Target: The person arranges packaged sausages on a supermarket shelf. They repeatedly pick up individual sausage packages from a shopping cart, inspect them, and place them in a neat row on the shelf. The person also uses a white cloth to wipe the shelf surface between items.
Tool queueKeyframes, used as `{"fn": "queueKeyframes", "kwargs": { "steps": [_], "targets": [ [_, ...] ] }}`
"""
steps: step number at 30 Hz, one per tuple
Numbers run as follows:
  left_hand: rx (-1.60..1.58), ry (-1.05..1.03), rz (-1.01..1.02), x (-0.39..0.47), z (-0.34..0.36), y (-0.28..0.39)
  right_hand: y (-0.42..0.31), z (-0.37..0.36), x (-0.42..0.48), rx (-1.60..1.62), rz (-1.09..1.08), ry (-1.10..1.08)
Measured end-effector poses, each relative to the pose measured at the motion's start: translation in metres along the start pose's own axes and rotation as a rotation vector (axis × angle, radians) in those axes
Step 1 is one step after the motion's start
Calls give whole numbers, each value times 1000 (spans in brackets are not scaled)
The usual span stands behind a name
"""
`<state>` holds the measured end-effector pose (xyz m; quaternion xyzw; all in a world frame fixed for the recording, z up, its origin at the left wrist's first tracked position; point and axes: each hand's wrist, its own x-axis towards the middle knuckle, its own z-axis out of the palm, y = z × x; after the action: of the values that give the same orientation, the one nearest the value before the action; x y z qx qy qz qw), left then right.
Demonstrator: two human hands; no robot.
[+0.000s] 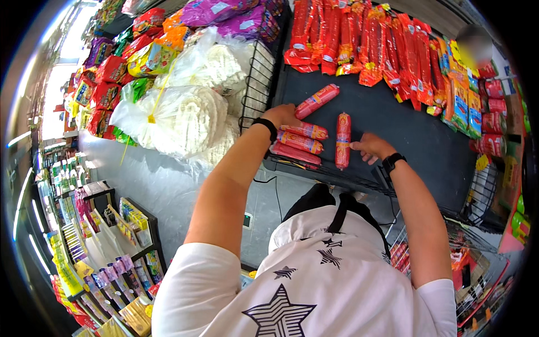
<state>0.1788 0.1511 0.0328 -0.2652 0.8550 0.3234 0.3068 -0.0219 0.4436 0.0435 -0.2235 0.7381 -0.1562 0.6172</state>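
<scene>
My left hand (pixel 284 116) reaches over the left end of a black shelf (pixel 391 139), at the near end of a slanted red wrapped sausage (pixel 318 101); its fingertips are partly hidden, so a grip cannot be made out. Just below it, several more red sausages (pixel 300 142) lie side by side near the shelf's front edge. A single sausage (pixel 343 141) lies apart, pointing from front to back. My right hand (pixel 371 147) is at its right side, thumb or finger close to the wrapper, the other fingers loosely curled and holding nothing.
Long red sausage packs (pixel 372 46) line the shelf's back. A black wire divider (pixel 255 80) stands left, beside bagged white goods (pixel 185 118). Blue and orange packets (pixel 461 105) and red rolls (pixel 493 126) are at right. A low wire rail (pixel 337 173) runs along the front edge.
</scene>
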Motion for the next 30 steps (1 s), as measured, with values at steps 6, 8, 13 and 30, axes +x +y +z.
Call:
{"fn": "queueKeyframes", "kwargs": {
  "steps": [6, 8, 13, 30],
  "targets": [
    [-87, 39, 29, 6, 15, 13, -15, 6, 4, 27, -32, 28],
    [-99, 59, 122, 3, 23, 23, -23, 5, 8, -17, -58, 32],
    [-137, 104, 156, -19, 21, 49, -50, -3, -2, -299, 4, 83],
    [-245, -494, -336, -41, 10, -32, -69, 37, 15, -601, -318, 15]
  ]
}}
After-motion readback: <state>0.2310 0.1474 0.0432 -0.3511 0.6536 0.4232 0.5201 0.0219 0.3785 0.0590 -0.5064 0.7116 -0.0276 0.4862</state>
